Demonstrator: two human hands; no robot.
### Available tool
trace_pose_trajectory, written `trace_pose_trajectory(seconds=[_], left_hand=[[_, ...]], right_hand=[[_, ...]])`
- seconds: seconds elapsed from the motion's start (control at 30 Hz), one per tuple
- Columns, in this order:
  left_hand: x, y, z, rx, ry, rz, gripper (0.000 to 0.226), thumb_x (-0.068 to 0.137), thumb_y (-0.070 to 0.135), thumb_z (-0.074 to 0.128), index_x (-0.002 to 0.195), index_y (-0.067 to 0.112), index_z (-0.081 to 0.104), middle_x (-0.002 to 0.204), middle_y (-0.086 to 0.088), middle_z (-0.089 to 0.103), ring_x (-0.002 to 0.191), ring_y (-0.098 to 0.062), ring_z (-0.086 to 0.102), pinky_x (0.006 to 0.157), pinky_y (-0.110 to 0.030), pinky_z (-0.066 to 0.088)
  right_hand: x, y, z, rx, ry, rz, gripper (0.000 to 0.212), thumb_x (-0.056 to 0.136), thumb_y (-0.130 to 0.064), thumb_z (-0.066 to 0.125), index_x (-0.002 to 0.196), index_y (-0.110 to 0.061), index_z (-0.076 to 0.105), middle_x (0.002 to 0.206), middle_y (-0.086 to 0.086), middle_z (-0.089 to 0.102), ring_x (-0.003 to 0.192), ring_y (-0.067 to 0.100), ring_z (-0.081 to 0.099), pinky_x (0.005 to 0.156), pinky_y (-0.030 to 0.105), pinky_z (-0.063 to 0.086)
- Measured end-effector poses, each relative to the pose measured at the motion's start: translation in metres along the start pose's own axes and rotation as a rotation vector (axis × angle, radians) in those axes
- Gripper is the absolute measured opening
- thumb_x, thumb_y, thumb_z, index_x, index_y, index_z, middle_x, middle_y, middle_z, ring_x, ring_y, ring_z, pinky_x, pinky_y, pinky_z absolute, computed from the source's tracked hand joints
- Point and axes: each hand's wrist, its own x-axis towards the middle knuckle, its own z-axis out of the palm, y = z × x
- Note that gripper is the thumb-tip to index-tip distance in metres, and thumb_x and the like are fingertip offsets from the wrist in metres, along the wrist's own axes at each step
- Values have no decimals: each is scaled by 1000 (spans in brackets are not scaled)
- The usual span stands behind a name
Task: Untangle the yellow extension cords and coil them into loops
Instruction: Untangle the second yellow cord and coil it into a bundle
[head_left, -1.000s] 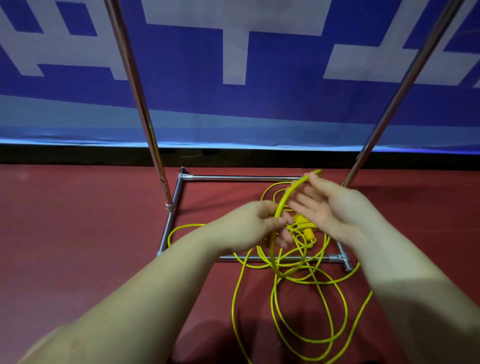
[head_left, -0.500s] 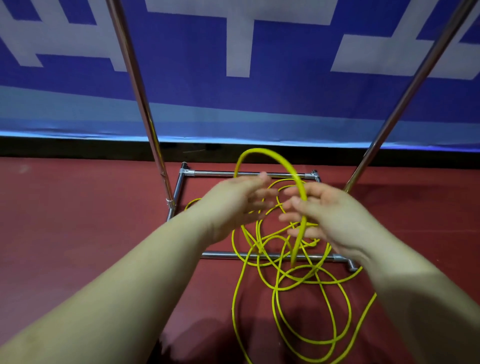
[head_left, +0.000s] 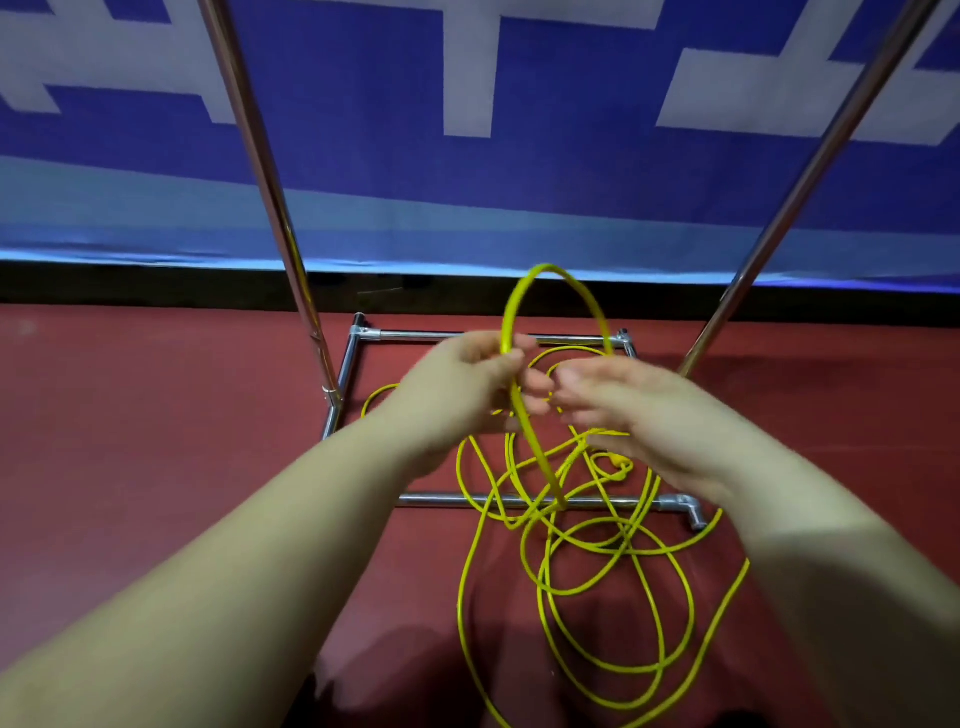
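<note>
View: we have one, a wide-angle head camera.
Facing: forward and down, towards our hands and the red floor (head_left: 156, 467).
Nearness: our forearms fill the lower frame; the blue banner (head_left: 363, 171) stands farther back.
Shared ground: no second view for us to compare.

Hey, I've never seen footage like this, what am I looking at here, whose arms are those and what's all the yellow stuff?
This is one view from a camera worn on a person's head, looking down at their own bare arms. The left hand pinches a raised loop of yellow extension cord. The right hand is blurred beside it, so its grip is unclear. More cord lies tangled on the red floor, draped over a metal frame. A blue and white banner hangs behind.
</note>
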Motion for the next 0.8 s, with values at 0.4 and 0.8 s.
trace_pose_trajectory(seconds=[0.4, 0.8], left_hand=[[-1, 2, -10, 150, -49, -33, 26, 96, 31, 46, 117, 22, 57, 109, 1, 68, 91, -9, 62, 84, -27, 48], [-1, -13, -2, 303, -203, -24, 18, 98, 8, 45, 89, 19, 55, 74, 2, 59, 71, -11, 57, 73, -30, 50]], right_hand=[[2, -2, 7, 16, 106, -141, 18, 93, -6, 49, 92, -22, 59, 87, 1, 66, 73, 11, 68, 57, 21, 55], [13, -7, 0, 482, 124, -64, 10, 88, -18, 55, 98, -18, 58, 96, 6, 66, 85, 16, 68, 75, 35, 57]])
